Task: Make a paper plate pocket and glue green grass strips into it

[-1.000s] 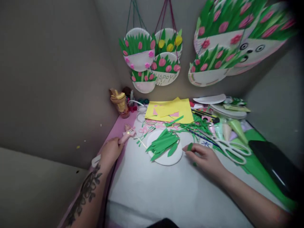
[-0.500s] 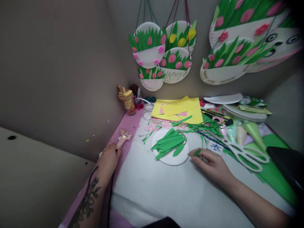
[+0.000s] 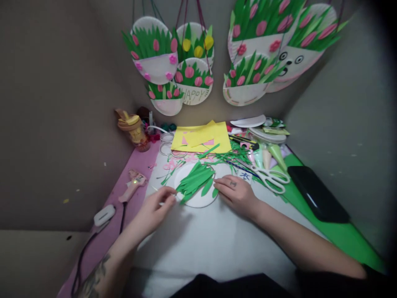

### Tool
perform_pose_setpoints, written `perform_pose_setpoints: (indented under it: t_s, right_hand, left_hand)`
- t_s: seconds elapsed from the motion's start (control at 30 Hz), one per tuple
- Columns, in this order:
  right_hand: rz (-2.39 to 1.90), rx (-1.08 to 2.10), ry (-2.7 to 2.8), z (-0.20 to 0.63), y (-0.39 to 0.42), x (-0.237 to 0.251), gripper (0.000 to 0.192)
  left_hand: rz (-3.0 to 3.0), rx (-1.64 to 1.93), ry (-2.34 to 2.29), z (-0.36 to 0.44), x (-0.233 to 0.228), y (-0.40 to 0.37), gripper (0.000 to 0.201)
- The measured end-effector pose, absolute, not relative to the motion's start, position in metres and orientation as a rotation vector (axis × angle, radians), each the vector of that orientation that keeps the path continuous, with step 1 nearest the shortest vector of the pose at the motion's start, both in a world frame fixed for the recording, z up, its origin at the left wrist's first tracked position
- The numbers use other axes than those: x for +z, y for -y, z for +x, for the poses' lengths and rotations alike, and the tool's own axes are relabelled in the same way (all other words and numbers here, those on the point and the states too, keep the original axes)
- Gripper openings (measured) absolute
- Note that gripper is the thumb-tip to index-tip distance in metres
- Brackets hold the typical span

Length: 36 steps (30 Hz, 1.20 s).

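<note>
Resting on the tabletop, the left hand touches the near-left rim of the paper plate, fingers loosely curled around nothing. Opposite, the right hand lies flat and open just beside the plate's right edge, by a green paper leaf. Green strips lie piled on the plate between both hands.

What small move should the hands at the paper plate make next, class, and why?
Probably lift one green leaf strip off the pile: both the left hand and the right hand sit at the paper plate edge, the strips lie loose on it, and the glue gun lies aside.
</note>
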State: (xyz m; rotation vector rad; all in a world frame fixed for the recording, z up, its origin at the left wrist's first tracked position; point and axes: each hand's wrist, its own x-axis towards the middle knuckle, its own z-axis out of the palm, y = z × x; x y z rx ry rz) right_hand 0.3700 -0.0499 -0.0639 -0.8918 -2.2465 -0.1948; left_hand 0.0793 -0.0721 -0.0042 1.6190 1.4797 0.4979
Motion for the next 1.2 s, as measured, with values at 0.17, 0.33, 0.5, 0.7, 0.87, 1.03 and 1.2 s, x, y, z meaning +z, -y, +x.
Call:
perform_pose_setpoints:
  t_s: [0.17, 0.33, 0.5, 0.7, 0.87, 1.03, 1.2]
  right_hand:
    - [-0.782, -0.586, 2.334, 0.364, 0.049, -0.058, 0.021]
    - [-1.061, -0.254, 2.120, 0.366, 0.043, -0.071, 0.024]
    - [-1.173, 0.229, 2.340, 0.361, 0.022, -0.078, 0.016]
    - [-1.127, 0.598, 2.097, 0.351, 0.025, -0.069, 0.011]
    - [-1.152, 1.340, 1.506, 0.350, 0.032, -0.062, 0.029]
    - [-1.364, 1.550, 1.240, 0.353, 0.030, -0.072, 0.030]
    - [-1.688, 1.105, 1.523, 0.365, 0.015, -0.067, 0.028]
  left_hand:
    - [0.854, 0.401, -0.928, 0.166, -0.016, 0.063, 0.050]
    - [0.827, 0.632, -1.026, 0.171, -0.042, 0.043, 0.042]
    - [0.855, 0.952, -1.067, 0.151, -0.053, 0.025, 0.045]
    - [1.236, 0.777, -1.222, 0.149, -0.053, 0.032, 0.032]
    - [1.679, 0.541, -1.220, 0.153, -0.053, 0.045, 0.026]
    - [2.256, 0.619, -1.498, 0.147, -0.049, 0.036, 0.028]
    - [2.603, 0.334, -1.448, 0.159, -0.060, 0.038, 0.044]
